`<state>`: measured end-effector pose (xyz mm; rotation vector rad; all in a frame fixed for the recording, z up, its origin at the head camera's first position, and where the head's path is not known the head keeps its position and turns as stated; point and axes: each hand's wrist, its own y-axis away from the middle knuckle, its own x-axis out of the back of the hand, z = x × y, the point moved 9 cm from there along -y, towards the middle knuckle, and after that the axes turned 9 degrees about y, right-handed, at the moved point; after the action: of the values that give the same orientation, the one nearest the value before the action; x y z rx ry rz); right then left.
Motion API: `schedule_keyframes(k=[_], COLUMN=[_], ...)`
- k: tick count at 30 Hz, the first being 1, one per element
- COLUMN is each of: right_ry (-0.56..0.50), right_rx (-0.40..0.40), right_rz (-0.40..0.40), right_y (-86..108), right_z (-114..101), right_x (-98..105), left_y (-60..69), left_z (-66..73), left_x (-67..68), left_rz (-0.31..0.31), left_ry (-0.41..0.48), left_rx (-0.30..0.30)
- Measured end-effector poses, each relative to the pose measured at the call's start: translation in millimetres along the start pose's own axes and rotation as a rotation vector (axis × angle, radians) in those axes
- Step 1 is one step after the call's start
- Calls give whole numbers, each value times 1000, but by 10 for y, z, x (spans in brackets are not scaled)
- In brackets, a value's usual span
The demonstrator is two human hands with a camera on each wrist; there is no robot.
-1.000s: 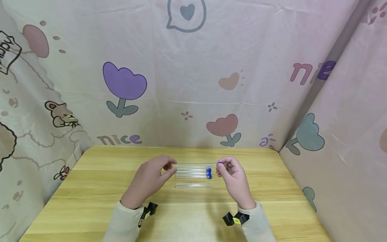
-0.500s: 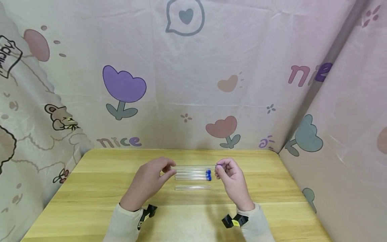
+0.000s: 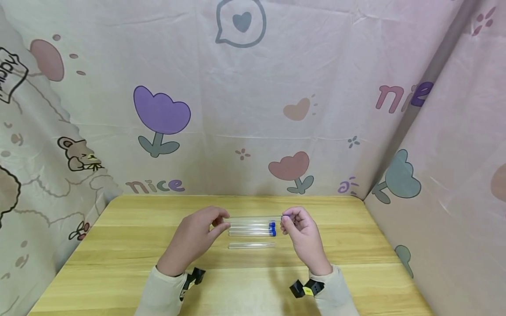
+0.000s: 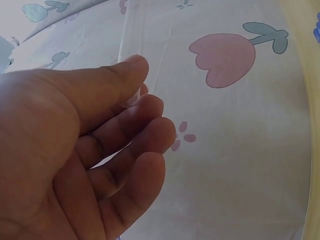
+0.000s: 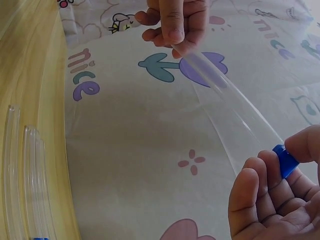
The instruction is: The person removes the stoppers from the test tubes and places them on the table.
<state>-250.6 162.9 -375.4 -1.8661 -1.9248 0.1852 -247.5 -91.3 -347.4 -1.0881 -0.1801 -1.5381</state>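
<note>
A clear test tube [image 5: 245,110] is held up level above the table, between the two hands. My left hand [image 3: 197,235] pinches its left end between thumb and fingers; the left wrist view shows the thumb [image 4: 132,70] against that end. At the other end, my right hand [image 3: 306,235] grips the blue cap [image 5: 286,161] with thumb and fingers. The cap sits on the tube's end. Below the held tube, a group of blue-capped test tubes [image 3: 251,228] lies side by side. Nearer to me lies a clear tube [image 3: 251,245] with no cap visible.
The light wood table [image 3: 253,289] ends at a patterned cloth backdrop [image 3: 237,109]. More cloth [image 3: 454,197] hangs along the right side. A black wrist camera [image 3: 193,277] sits at the left cuff and another black camera [image 3: 307,287] at the right cuff.
The head view has tilted slightly. Both hands keep their hold on the test tube and its cap, with little visible movement.
</note>
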Motion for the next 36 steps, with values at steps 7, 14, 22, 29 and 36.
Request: schedule_keyframes(k=[7, 14, 22, 29, 36], right_ry=[8, 8, 5, -26, -39], right_rx=[-7, -8, -10, -1, 2], right_rz=[-9, -6, 4, 7, 11], right_y=[11, 10, 3, 4, 3], right_z=[-3, 1, 21, -7, -3], right_x=[-5, -1, 6, 2, 1], left_y=[3, 4, -6, -8, -3], left_z=[-3, -2, -13, -19, -36], left_x=[-5, -8, -17, -16, -35], left_rz=[0, 1, -13, -17, -26], left_ry=[-13, -11, -7, 2, 10], left_rx=[5, 4, 18, 27, 38])
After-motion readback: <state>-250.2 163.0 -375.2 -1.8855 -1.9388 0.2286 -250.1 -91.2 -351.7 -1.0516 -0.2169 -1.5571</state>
